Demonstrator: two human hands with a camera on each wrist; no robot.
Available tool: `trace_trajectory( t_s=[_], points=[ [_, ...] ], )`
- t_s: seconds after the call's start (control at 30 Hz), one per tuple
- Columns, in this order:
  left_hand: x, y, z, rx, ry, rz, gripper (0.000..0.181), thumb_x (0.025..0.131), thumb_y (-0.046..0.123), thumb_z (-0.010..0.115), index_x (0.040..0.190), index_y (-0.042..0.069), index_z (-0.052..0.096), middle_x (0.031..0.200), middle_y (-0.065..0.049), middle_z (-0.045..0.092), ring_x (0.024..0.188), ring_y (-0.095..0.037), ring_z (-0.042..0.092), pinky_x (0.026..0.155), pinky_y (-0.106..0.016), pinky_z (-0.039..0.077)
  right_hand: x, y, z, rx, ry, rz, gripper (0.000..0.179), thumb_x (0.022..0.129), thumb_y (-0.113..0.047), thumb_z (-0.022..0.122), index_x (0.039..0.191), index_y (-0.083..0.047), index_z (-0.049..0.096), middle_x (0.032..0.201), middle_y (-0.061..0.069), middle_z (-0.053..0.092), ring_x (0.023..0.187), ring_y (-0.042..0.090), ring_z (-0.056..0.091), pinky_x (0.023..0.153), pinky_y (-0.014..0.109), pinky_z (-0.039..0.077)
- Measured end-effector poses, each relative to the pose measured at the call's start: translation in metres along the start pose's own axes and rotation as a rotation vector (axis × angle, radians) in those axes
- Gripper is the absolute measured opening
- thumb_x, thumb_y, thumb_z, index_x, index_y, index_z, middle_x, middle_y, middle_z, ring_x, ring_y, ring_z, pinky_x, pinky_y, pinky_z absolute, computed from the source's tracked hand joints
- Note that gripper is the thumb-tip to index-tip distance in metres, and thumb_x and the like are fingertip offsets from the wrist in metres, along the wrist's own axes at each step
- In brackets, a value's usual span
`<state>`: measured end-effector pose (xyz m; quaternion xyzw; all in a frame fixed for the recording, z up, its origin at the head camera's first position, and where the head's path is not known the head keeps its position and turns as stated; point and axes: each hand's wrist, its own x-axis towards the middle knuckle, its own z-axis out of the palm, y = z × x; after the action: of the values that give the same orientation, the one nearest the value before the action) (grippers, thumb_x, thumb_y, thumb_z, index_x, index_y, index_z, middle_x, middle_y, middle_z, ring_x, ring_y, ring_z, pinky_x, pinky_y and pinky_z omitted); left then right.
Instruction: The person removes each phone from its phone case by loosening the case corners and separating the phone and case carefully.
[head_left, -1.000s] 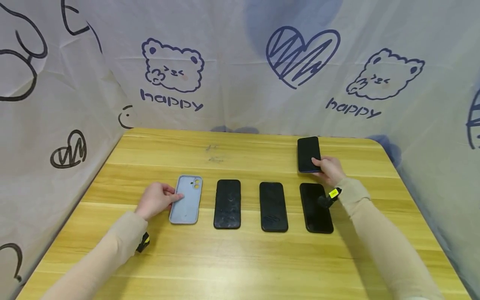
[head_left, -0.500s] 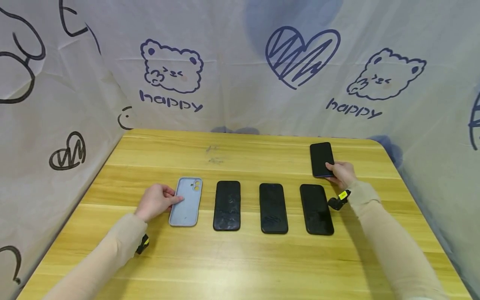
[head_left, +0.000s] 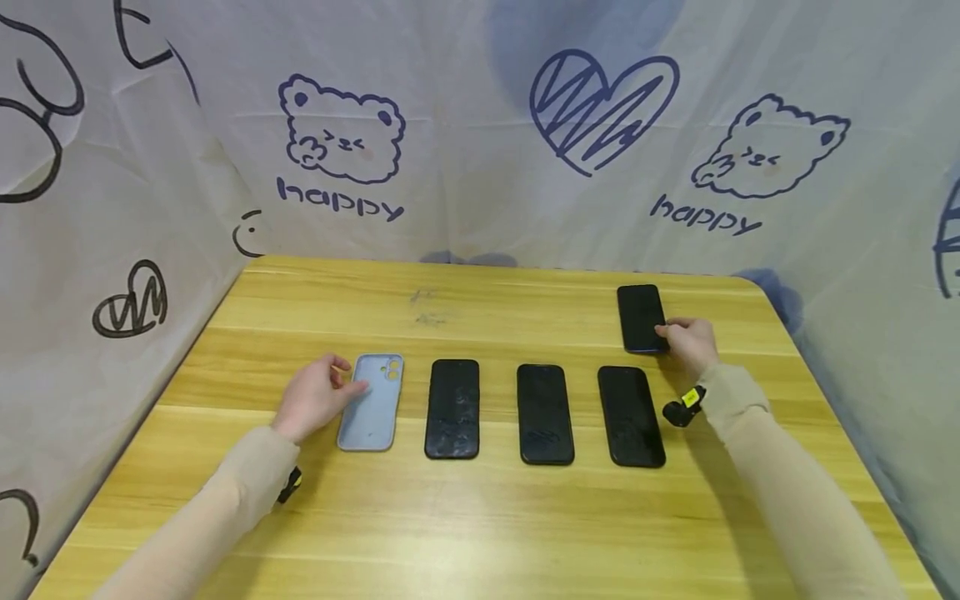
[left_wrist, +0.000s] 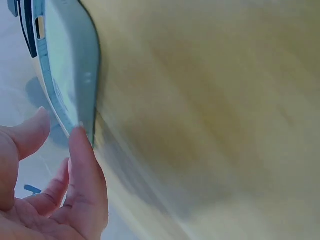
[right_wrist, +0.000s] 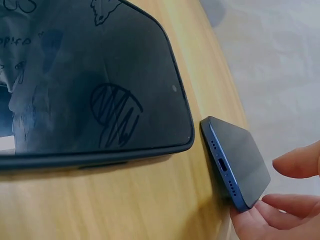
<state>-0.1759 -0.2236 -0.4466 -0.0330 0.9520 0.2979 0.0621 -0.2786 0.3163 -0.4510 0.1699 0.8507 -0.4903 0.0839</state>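
1. Right grip (head_left: 690, 340): loose, thumb and fingers parted at the lower right corner of a blue-edged phone (head_left: 639, 318). In the right wrist view the thumb is off the screen and the fingertips sit at the corner, so no real pinch.
2. Left grip (head_left: 311, 400): slack too. From the left wrist, the thumb is clear and the index fingertip looks to be at the edge of the pale blue case (left_wrist: 86, 60).
3. My read: this is the lining-up or letting-go bit of laying stuff out. Next move probably calls for drawing both hands off cleanly without nudging anything.
4. Pose: forearms come in from the lower corners, right reaching farther up the frame.
5. Phone's right of centre; case is left of centre, inside facing up.
6. Between and below: left dark phone (head_left: 452, 408), middle dark phone (head_left: 545, 417), right dark phone (head_left: 631, 417), well apart in a row on the table (head_left: 450, 533).
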Motion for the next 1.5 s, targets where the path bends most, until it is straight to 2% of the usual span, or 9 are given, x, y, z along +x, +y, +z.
trace_trajectory(
  t_s=[0.4, 0.5, 0.63, 0.87, 1.1, 1.27, 1.33, 1.4, 1.5],
  points=[
    [0.001, 0.039, 0.014, 0.124, 0.080, 0.102, 0.045, 0.096, 0.031, 0.071, 0.127, 0.002, 0.057, 0.115, -0.019, 0.064, 0.096, -0.033, 0.064, 0.079, -0.046, 0.052, -0.007, -0.003, 0.000, 0.001, -0.008, -0.076, 0.058, 0.105, -0.016, 0.042, 0.157, 0.005, 0.026, 0.161, 0.030, 0.029, 0.149, 0.044, 0.033, 0.120, 0.052, 0.034],
    [-0.001, 0.053, 0.017, 0.165, 0.071, 0.117, 0.049, 0.098, 0.035, 0.067, 0.131, 0.001, 0.054, 0.122, -0.020, 0.063, 0.101, -0.035, 0.066, 0.083, -0.049, 0.054, -0.016, -0.009, 0.002, -0.069, 0.044, -0.172, 0.056, 0.104, -0.014, 0.044, 0.154, 0.005, 0.032, 0.157, 0.031, 0.036, 0.145, 0.046, 0.038, 0.117, 0.054, 0.038],
    [-0.006, 0.074, 0.026, 0.234, 0.057, 0.112, 0.061, 0.099, 0.045, 0.063, 0.134, -0.002, 0.050, 0.121, -0.021, 0.061, 0.087, -0.032, 0.065, 0.073, -0.044, 0.056, -0.038, -0.029, 0.018, -0.114, 0.106, -0.372, 0.048, 0.103, -0.011, 0.048, 0.148, 0.004, 0.045, 0.149, 0.030, 0.048, 0.137, 0.045, 0.048, 0.112, 0.056, 0.043],
    [-0.012, 0.114, 0.059, 0.400, 0.028, 0.081, 0.080, 0.092, 0.066, 0.059, 0.121, -0.009, 0.052, 0.106, -0.023, 0.059, 0.065, -0.028, 0.056, 0.054, -0.037, 0.052, -0.079, -0.060, 0.066, -0.042, 0.044, -0.608, 0.037, 0.100, -0.003, 0.052, 0.137, 0.000, 0.058, 0.136, 0.024, 0.061, 0.125, 0.038, 0.060, 0.104, 0.052, 0.050],
    [-0.013, 0.133, 0.081, 0.543, 0.047, -0.042, 0.099, 0.084, 0.080, 0.055, 0.123, -0.011, 0.056, 0.101, -0.023, 0.065, 0.068, -0.028, 0.062, 0.056, -0.036, 0.054, -0.098, -0.065, 0.109, 0.014, -0.129, -0.602, 0.038, 0.099, -0.003, 0.053, 0.137, -0.003, 0.058, 0.139, 0.019, 0.061, 0.124, 0.035, 0.061, 0.104, 0.052, 0.052],
    [-0.011, 0.133, 0.085, 0.558, -0.019, -0.084, 0.107, 0.080, 0.084, 0.056, 0.126, -0.012, 0.059, 0.084, -0.017, 0.065, 0.053, -0.021, 0.058, 0.045, -0.029, 0.046, -0.099, -0.061, 0.125, 0.044, -0.169, -0.578, 0.035, 0.099, -0.003, 0.056, 0.134, -0.002, 0.060, 0.134, 0.021, 0.063, 0.120, 0.036, 0.063, 0.101, 0.051, 0.053],
    [-0.010, 0.134, 0.086, 0.548, -0.047, -0.107, 0.104, 0.077, 0.085, 0.058, 0.117, -0.010, 0.065, 0.074, -0.012, 0.062, 0.046, -0.017, 0.053, 0.041, -0.026, 0.039, -0.098, -0.059, 0.128, 0.060, -0.172, -0.576, 0.034, 0.099, -0.002, 0.057, 0.133, -0.001, 0.060, 0.132, 0.022, 0.064, 0.119, 0.036, 0.064, 0.100, 0.050, 0.054],
    [-0.008, 0.135, 0.086, 0.528, -0.077, -0.133, 0.089, 0.075, 0.085, 0.061, 0.086, -0.002, 0.071, 0.063, -0.006, 0.052, 0.042, -0.014, 0.044, 0.040, -0.025, 0.032, -0.098, -0.060, 0.130, 0.080, -0.179, -0.578, 0.034, 0.098, 0.000, 0.057, 0.132, 0.001, 0.061, 0.131, 0.023, 0.064, 0.118, 0.037, 0.064, 0.100, 0.050, 0.055],
    [-0.003, 0.137, 0.084, 0.497, -0.133, -0.188, 0.075, 0.072, 0.085, 0.064, 0.059, 0.011, 0.060, 0.052, 0.002, 0.040, 0.042, -0.011, 0.038, 0.041, -0.024, 0.027, -0.099, -0.060, 0.133, 0.091, -0.190, -0.577, 0.034, 0.098, 0.001, 0.056, 0.132, 0.002, 0.060, 0.130, 0.023, 0.064, 0.118, 0.037, 0.064, 0.101, 0.050, 0.054]
  ],
)
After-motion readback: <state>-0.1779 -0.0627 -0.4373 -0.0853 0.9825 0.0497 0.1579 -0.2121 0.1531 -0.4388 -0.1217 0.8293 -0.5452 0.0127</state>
